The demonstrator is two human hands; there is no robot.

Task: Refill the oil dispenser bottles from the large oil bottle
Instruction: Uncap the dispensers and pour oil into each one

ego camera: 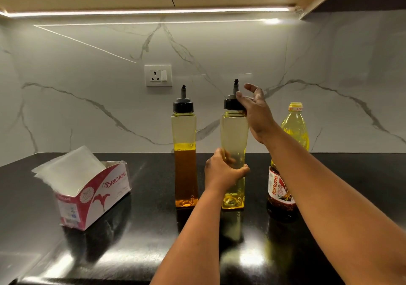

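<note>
Two hands on a nearly empty dispenser bottle, near the tabletop's back edge.

Two tall clear dispenser bottles with black spout caps stand upright: the left dispenser bottle (185, 163) about half full of amber oil, the right dispenser bottle (234, 144) almost empty. The left hand (222, 170) curls round its lower body; the right hand (256, 111) pinches its cap (231, 104). One large oil bottle (287, 163), uncapped and yellow, stands just right. One tissue box (92, 191) sits toward the left edge.

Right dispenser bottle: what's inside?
The right dispenser bottle looks nearly empty: clear walls, only a yellowish tint near the base. The left hand covers part of its middle, so nothing can be read there.
</note>
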